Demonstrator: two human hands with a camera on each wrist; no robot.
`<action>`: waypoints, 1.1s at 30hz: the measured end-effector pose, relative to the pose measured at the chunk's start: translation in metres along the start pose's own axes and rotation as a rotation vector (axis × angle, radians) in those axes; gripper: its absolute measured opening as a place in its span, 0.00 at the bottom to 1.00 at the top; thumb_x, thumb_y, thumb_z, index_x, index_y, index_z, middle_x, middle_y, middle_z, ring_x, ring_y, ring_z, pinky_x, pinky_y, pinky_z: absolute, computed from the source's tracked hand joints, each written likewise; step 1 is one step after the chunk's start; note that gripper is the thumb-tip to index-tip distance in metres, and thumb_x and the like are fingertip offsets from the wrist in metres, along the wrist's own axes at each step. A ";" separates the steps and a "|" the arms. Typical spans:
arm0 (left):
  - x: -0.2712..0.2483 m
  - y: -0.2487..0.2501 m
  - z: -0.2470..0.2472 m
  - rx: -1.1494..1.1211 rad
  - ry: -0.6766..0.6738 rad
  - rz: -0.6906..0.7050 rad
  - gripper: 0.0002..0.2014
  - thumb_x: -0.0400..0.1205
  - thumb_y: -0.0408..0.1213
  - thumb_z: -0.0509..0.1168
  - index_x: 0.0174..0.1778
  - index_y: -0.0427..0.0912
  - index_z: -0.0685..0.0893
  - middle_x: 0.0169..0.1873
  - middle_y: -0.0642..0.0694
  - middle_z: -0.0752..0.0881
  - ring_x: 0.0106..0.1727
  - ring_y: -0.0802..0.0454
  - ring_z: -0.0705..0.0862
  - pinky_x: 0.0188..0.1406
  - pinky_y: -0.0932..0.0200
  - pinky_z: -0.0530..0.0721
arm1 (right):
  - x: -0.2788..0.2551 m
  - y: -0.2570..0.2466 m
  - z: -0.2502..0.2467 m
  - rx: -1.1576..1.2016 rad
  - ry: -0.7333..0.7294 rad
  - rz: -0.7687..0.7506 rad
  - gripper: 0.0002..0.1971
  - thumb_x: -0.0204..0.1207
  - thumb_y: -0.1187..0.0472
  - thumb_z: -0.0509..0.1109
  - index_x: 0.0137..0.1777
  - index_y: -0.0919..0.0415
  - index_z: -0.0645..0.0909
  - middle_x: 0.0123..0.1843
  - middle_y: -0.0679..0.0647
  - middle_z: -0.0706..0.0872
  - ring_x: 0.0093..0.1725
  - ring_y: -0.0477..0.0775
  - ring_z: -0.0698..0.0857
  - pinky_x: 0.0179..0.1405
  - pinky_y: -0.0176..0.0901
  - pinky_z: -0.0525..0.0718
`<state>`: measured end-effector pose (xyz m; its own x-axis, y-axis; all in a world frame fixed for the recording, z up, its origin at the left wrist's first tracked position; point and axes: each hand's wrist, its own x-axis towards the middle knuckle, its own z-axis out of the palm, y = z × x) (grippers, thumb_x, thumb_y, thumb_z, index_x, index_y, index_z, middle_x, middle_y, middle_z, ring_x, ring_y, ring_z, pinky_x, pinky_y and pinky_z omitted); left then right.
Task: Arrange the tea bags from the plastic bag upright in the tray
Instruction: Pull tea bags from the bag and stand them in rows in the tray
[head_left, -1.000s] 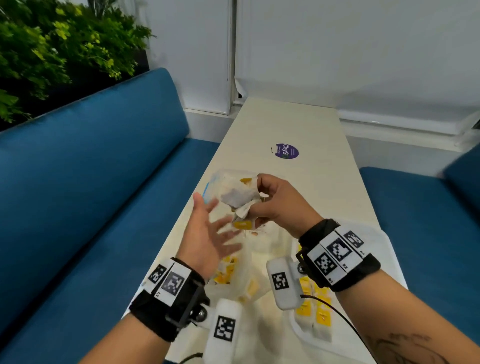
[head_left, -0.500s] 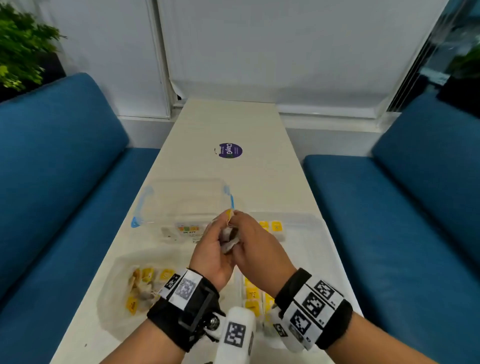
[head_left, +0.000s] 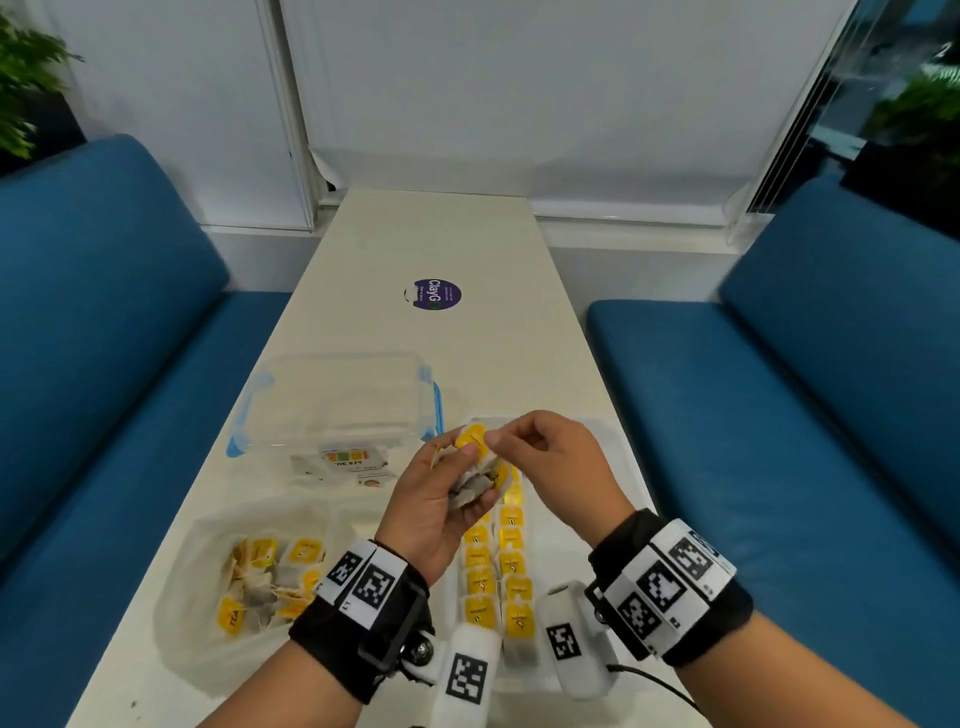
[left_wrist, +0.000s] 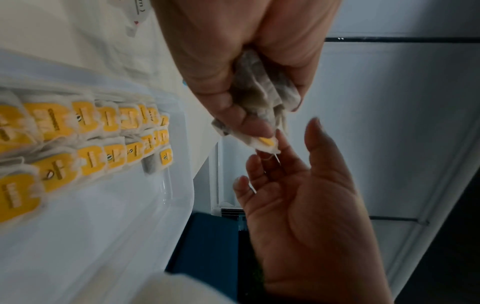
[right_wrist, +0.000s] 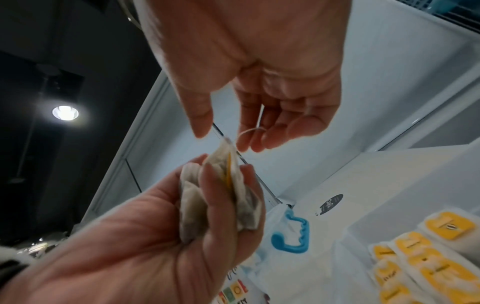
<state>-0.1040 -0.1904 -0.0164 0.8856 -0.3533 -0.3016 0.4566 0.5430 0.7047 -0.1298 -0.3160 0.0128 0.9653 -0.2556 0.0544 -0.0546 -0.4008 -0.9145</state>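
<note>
Over a pale table (head_left: 363, 291) between blue sofas (head_left: 104, 338), the left hand (head_left: 431, 512) grips tea bags (head_left: 475, 480) above the tray (head_left: 618, 452); the right hand (head_left: 558, 465), fingers loose, touches their top.

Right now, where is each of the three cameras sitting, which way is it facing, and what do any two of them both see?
Head: on the head, looking down the table; both hands and wristbands show.
Left wrist: on the left wrist, looking along the left hand to the right hand.
Right wrist: on the right wrist, looking along the right hand toward the ceiling light.
Shared: both wrist views show the gripped tea bags and the tray.
</note>
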 end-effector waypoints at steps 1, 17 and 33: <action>-0.001 -0.001 0.000 0.020 -0.010 0.001 0.05 0.82 0.31 0.62 0.52 0.42 0.78 0.19 0.52 0.80 0.19 0.60 0.79 0.26 0.64 0.86 | 0.002 0.000 0.001 -0.007 -0.030 0.012 0.10 0.71 0.55 0.76 0.40 0.62 0.84 0.35 0.50 0.84 0.33 0.43 0.79 0.37 0.34 0.78; 0.000 0.000 -0.018 -0.036 0.088 -0.076 0.07 0.81 0.36 0.64 0.53 0.41 0.82 0.43 0.45 0.83 0.24 0.59 0.83 0.27 0.63 0.87 | 0.039 -0.011 -0.039 0.084 -0.045 0.030 0.08 0.80 0.64 0.66 0.38 0.55 0.78 0.32 0.51 0.80 0.27 0.44 0.74 0.20 0.27 0.70; 0.003 -0.003 -0.032 -0.017 0.127 -0.139 0.09 0.79 0.37 0.65 0.54 0.40 0.81 0.46 0.44 0.83 0.39 0.52 0.80 0.30 0.61 0.87 | 0.088 0.105 -0.030 -0.575 -0.255 0.515 0.16 0.80 0.65 0.62 0.66 0.69 0.78 0.47 0.57 0.80 0.44 0.56 0.79 0.32 0.35 0.76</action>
<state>-0.1003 -0.1689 -0.0395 0.8169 -0.3272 -0.4750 0.5759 0.5090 0.6398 -0.0581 -0.4070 -0.0660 0.8081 -0.3507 -0.4732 -0.5634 -0.6946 -0.4474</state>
